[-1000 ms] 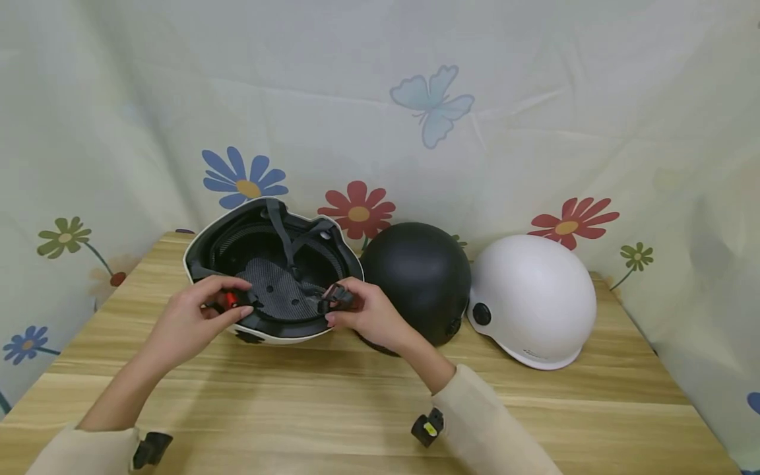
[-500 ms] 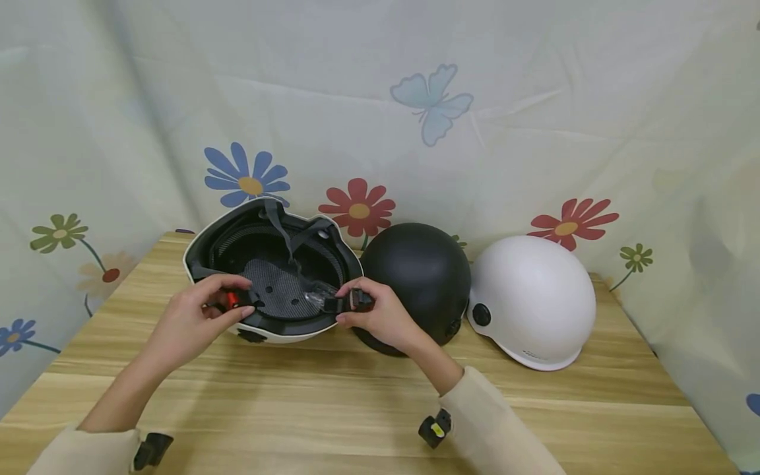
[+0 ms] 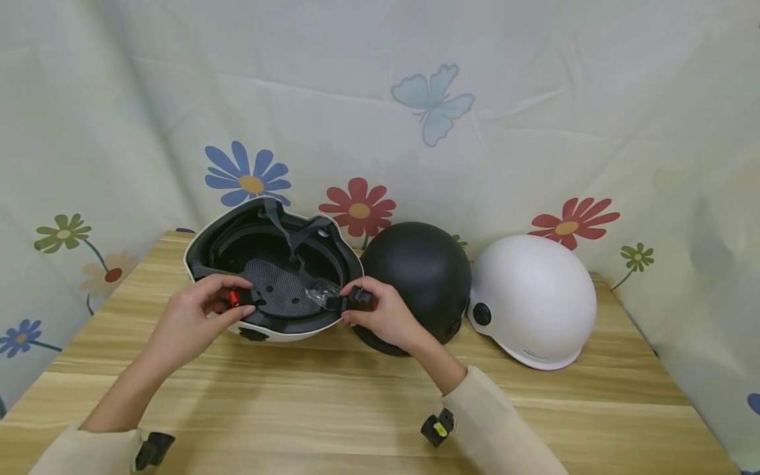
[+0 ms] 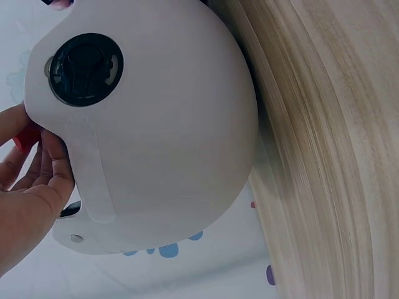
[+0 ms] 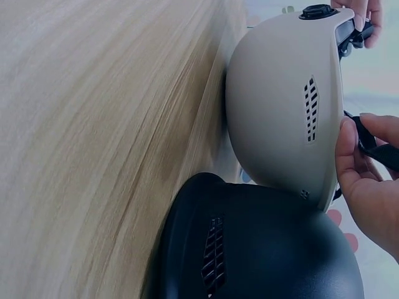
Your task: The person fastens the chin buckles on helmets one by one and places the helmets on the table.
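Observation:
An off-white helmet lies upturned on the table, its black lining and grey straps showing in the head view. My left hand pinches a black buckle piece with a red part at the helmet's near left rim. Between the thumb and fingers of my right hand is a black strap buckle, held just past the right rim. A clear plastic piece sits beside that buckle, over the lining. In the right wrist view the black strap passes through my right hand.
To the right stands a black helmet, close against the upturned one. Beyond it is a white helmet with a black round fitting. All rest on a wood-grain table, before a flowered cloth backdrop.
My right hand has drawn the strap buckle to the right, away from the left hand, and the clear plastic piece has come into view. My left hand has barely shifted.

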A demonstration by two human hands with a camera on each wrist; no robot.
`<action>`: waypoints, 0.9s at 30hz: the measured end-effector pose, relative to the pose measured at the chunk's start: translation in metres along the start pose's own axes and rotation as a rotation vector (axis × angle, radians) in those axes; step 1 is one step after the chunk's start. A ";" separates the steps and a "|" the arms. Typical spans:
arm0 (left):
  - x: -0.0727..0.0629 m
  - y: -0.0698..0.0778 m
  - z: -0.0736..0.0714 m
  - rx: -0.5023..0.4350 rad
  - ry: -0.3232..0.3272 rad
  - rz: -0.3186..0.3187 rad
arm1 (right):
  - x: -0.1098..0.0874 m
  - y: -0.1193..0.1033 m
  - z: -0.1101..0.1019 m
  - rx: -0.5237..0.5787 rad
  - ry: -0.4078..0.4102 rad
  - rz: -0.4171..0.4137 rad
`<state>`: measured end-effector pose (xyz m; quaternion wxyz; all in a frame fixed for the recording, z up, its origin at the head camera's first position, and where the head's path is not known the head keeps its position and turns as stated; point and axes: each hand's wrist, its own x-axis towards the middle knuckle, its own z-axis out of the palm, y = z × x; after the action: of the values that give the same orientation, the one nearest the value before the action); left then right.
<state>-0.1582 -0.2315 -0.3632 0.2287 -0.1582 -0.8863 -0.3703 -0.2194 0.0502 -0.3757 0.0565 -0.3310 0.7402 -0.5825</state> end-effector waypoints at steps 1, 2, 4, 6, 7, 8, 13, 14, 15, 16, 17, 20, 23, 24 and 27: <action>0.000 0.000 0.000 0.001 0.003 0.003 | 0.000 -0.001 0.000 -0.002 -0.002 0.001; 0.000 0.000 0.000 0.000 0.005 0.006 | 0.000 -0.001 0.000 -0.015 0.000 0.001; 0.001 0.000 0.000 0.002 0.013 0.014 | 0.000 -0.002 0.000 -0.051 0.009 -0.004; 0.001 0.001 0.000 0.000 0.018 0.029 | 0.000 -0.002 0.000 -0.091 0.019 -0.011; 0.001 0.001 0.000 -0.002 0.021 0.041 | 0.000 -0.001 0.000 -0.112 0.025 -0.015; 0.001 0.002 0.000 -0.005 0.024 0.053 | 0.000 -0.001 0.000 -0.137 0.031 -0.021; 0.003 0.003 0.001 -0.018 0.031 0.117 | 0.000 0.001 -0.002 -0.242 0.055 -0.048; 0.003 0.003 0.001 -0.016 0.030 0.123 | 0.000 0.001 -0.002 -0.254 0.057 -0.053; 0.003 0.003 0.001 -0.012 0.028 0.129 | 0.000 0.002 -0.003 -0.260 0.057 -0.059; 0.003 0.003 0.001 -0.007 0.026 0.132 | 0.000 0.002 -0.003 -0.263 0.057 -0.061; 0.004 0.003 0.001 -0.002 0.023 0.134 | -0.001 0.002 -0.003 -0.263 0.059 -0.060; 0.004 0.004 0.001 0.009 0.018 0.126 | -0.001 0.001 -0.005 -0.263 0.063 -0.051; 0.005 0.006 0.002 0.000 0.014 0.097 | -0.001 -0.001 -0.006 -0.267 0.069 -0.035; 0.005 0.006 0.003 -0.005 0.014 0.084 | -0.001 -0.001 -0.006 -0.273 0.071 -0.033; 0.006 0.008 0.004 -0.013 0.017 0.054 | -0.001 -0.003 -0.006 -0.292 0.078 -0.035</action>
<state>-0.1604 -0.2224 -0.3575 0.2451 -0.1803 -0.8773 -0.3712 -0.2204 0.0556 -0.3716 -0.0313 -0.3255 0.8129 -0.4820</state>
